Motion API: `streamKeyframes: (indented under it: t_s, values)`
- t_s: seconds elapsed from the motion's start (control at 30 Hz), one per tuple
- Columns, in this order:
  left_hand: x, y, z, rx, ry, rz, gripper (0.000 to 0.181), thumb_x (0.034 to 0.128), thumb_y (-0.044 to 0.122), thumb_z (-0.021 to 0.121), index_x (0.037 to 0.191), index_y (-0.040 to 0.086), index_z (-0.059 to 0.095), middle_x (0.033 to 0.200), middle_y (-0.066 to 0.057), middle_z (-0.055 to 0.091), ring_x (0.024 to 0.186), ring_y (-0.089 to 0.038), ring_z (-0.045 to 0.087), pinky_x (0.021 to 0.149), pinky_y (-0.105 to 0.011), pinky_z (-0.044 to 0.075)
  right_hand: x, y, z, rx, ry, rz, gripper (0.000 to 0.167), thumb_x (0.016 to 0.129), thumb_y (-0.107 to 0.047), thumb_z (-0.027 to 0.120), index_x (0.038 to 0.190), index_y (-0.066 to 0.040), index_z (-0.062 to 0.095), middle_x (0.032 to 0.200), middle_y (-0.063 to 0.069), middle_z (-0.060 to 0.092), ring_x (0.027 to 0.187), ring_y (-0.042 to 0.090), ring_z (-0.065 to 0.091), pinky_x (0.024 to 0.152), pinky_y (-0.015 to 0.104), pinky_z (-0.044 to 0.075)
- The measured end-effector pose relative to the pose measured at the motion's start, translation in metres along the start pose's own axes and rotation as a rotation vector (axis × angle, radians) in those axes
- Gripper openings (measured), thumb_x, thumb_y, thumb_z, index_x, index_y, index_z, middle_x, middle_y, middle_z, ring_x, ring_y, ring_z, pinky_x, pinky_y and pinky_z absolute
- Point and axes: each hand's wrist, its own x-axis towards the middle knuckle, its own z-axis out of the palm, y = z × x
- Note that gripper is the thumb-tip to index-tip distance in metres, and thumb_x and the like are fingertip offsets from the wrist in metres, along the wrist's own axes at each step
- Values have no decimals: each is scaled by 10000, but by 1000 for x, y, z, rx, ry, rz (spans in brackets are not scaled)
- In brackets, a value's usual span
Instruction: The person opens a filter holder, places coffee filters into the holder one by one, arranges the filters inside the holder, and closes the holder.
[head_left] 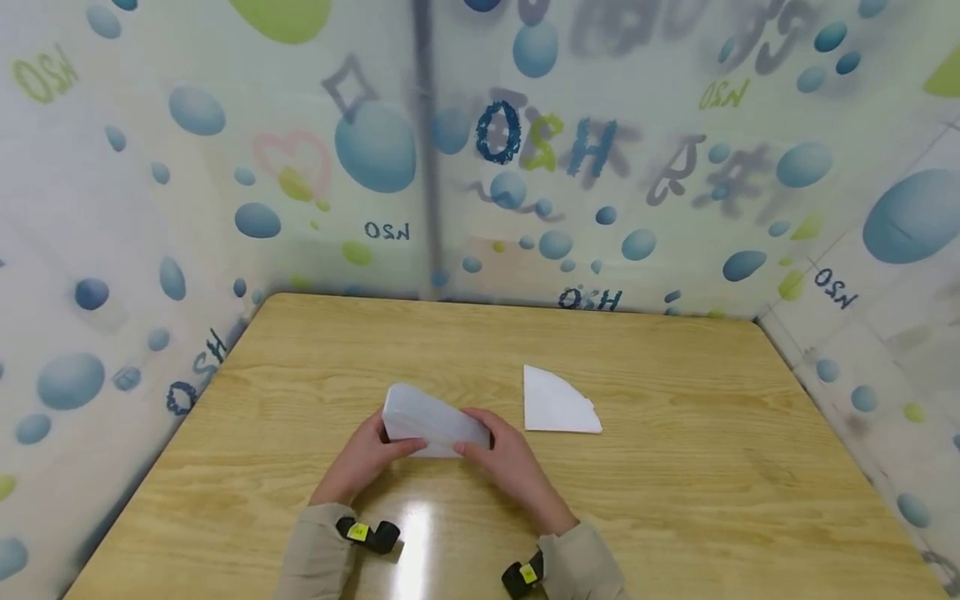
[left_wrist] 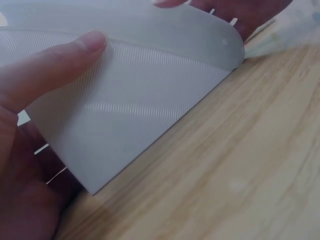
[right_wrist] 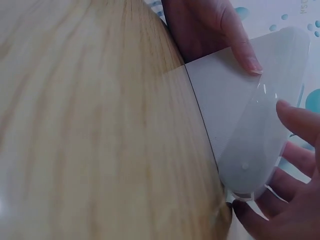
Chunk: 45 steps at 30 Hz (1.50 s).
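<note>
Well in from the side edges of the worktop (head_left: 712, 467), a pale wedge-shaped case (head_left: 435, 421) sits between the left hand (head_left: 363, 458) and right hand (head_left: 510, 462), each gripping one end, thumb in front, fingers behind; bare wood separates it from the folded white paper (head_left: 555, 404). "H2O" reads mirrored on the wall (head_left: 660, 92). The left wrist view reveals fine ribbing, indistinct from the head

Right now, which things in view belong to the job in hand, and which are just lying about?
In the job:
pale ridged object
left hand, holding it
right hand, holding it

Apparently just lying about:
white fan-shaped piece, untouched on the table; whether it's related, I can't tell
</note>
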Motion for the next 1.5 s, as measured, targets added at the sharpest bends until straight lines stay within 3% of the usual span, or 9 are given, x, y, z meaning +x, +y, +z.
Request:
streamKeyframes:
  t_s: [0.27, 0.43, 0.63, 0.97, 1.1, 1.33, 1.5]
  values:
    - [-4, 0, 3, -16, -7, -9, 538, 718, 238, 750, 1176, 118, 492, 1080, -78, 582, 976, -221, 549, 789, -352, 448, -6, -6, 2, -32, 16, -100, 528, 825, -509, 550, 1295, -296, 438, 1297, -43, 455, 1164, 184, 430, 930, 426, 347]
    - [-2, 1, 2, -14, 6, -16, 531, 709, 267, 756, 1158, 143, 501, 1072, -67, 582, 969, -224, 547, 787, -371, 443, -5, -10, 2, -43, -1, -165, 578, 853, -470, 535, 1364, -291, 331, 1335, -84, 412, 1210, 170, 382, 951, 427, 328]
    - [3, 7, 2, 27, 6, -16, 528, 715, 297, 746, 1158, 149, 501, 1067, -57, 584, 960, -212, 549, 785, -354, 443, -4, -14, -2, -57, 0, -174, 583, 862, -440, 539, 1375, -312, 294, 1362, -73, 374, 1227, 197, 359, 949, 452, 324]
    - [-6, 25, 3, -13, -14, -25, 486, 755, 154, 720, 1172, 78, 484, 1069, -93, 578, 965, -223, 548, 778, -345, 453, -5, -14, 0, -47, -22, -189, 544, 869, -417, 540, 1357, -270, 351, 1348, -50, 383, 1208, 178, 372, 951, 432, 325]
    - [-5, 20, 2, -21, -12, -17, 474, 750, 167, 725, 1161, 92, 499, 1063, -96, 584, 967, -233, 552, 780, -349, 455, -5, -14, 0, -55, -18, -197, 526, 872, -424, 531, 1346, -256, 375, 1335, -57, 400, 1195, 174, 389, 950, 430, 326]
    - [1, -1, 1, -7, -23, 27, 496, 742, 260, 728, 1161, 123, 501, 1056, -92, 589, 962, -233, 561, 769, -339, 465, -5, -13, 0, -55, -17, -212, 516, 876, -425, 523, 1344, -263, 379, 1326, -66, 405, 1185, 162, 396, 947, 428, 329]
    - [2, -4, 1, 0, -16, 31, 501, 736, 271, 733, 1160, 138, 501, 1058, -81, 589, 959, -234, 561, 771, -359, 462, -5, -12, 0, -72, -20, -225, 530, 874, -433, 522, 1353, -272, 365, 1327, -55, 401, 1174, 166, 403, 936, 425, 341]
